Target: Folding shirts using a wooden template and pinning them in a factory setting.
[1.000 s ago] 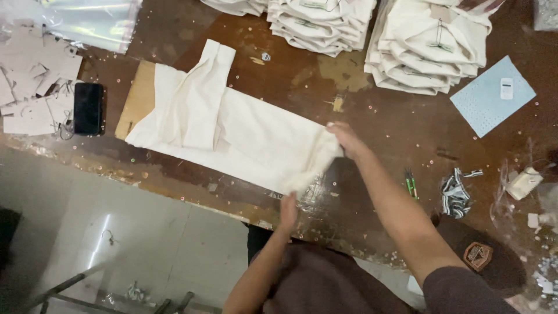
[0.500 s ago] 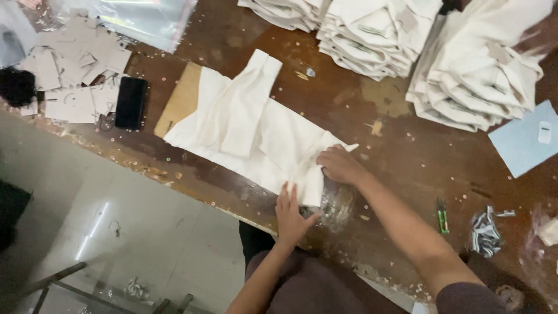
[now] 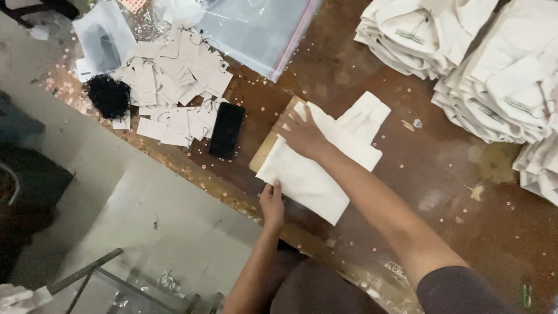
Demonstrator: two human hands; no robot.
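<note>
A cream garment point(image 3: 317, 168) lies folded over on a brown wooden table point(image 3: 360, 75), on top of a tan cardboard sheet point(image 3: 273, 136). One sleeve point(image 3: 366, 113) sticks out at the far side. My right hand point(image 3: 302, 134) presses flat on the folded garment near its left end, fingers spread. My left hand point(image 3: 271, 203) rests at the table's near edge, its fingertips touching the garment's near corner.
A black phone point(image 3: 226, 129) lies left of the garment beside several white paper tags point(image 3: 174, 87) and a bundle of black strings point(image 3: 109, 96). Clear plastic bags point(image 3: 256, 29) lie behind. Stacks of folded cream garments point(image 3: 465, 52) fill the far right. Grey floor point(image 3: 145, 221) runs below the table edge.
The garment's right half has been folded over to the left, so it is now shorter. My right hand moved left with it and now presses it flat. The view shifted right.
</note>
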